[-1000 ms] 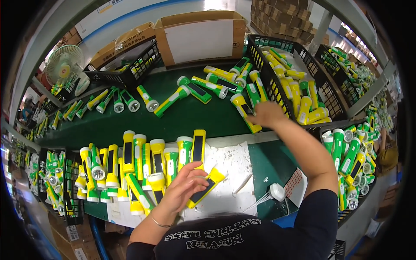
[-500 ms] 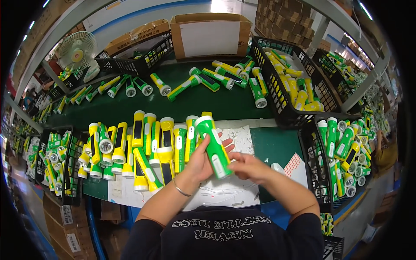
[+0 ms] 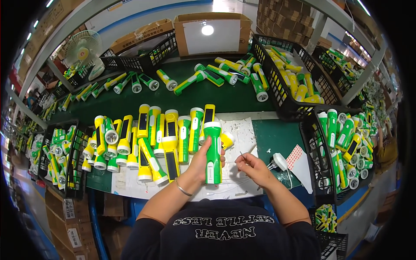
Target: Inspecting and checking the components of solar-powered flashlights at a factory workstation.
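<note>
My left hand (image 3: 200, 164) is wrapped round a green and white flashlight (image 3: 213, 151), held upright with its white head pointing away from me. On the white sheet of the cardboard box ahead glows a round light spot (image 3: 207, 29). To the right, my right hand (image 3: 255, 170) is closed in a pinch, apart from the flashlight; a thin sliver shows at its fingertips, too small to name. Left of my hands stand and lean several yellow and green flashlights (image 3: 183, 134), some with dark panels. A yellow flashlight head (image 3: 227, 140) shows just behind the held one.
White paper (image 3: 236, 128) covers part of the green bench, with a thin white cable (image 3: 232, 187) on it. A white plug-like device (image 3: 279, 161) and a red-dotted label sheet (image 3: 295, 157) lie right. Black crates (image 3: 318, 160) of flashlights flank the bench; more flashlights (image 3: 190, 82) lie behind.
The flashlight has turned more upright in my left hand. My right hand has drawn back from its base to the right. A light spot has appeared on the box's white sheet.
</note>
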Demonstrator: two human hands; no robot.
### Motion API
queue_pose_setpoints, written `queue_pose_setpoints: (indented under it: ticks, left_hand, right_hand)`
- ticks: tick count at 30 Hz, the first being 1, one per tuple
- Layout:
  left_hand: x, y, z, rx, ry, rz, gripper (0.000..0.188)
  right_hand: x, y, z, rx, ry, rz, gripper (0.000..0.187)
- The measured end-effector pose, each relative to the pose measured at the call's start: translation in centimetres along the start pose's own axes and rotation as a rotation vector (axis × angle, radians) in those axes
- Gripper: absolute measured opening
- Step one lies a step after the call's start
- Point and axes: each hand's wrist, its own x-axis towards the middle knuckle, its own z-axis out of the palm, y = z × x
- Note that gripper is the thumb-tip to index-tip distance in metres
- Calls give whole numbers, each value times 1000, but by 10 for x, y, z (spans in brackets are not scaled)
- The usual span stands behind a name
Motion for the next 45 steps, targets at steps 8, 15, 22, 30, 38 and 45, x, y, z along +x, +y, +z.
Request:
queue_pose_setpoints:
  ticks: [8,15,22,30,38,45]
  left_hand:
    - [-4,-4,-3,37,-3,35,37]
    - [-15,1,11,399,49,238,38]
    - [-12,-11,-3,665,32,488,49]
    - [-10,12,-17,332,69,240,61]
    - [-30,8,-1,635,19,293,37]
    - [-43,8,-3,1393,-37,628,45]
  right_hand:
    - [-3,-18,18,-563,140,-352,19]
    - [5,-39,34,-1107,220,-790,6]
    - [11,-32,41,-1197,107,-855,12]
    - [-13,-20,57,-948,-83,-892,30]
    - [28,-14,34,-389,198,-398,40]
    - [39,-40,4,-154,147,-298,30]
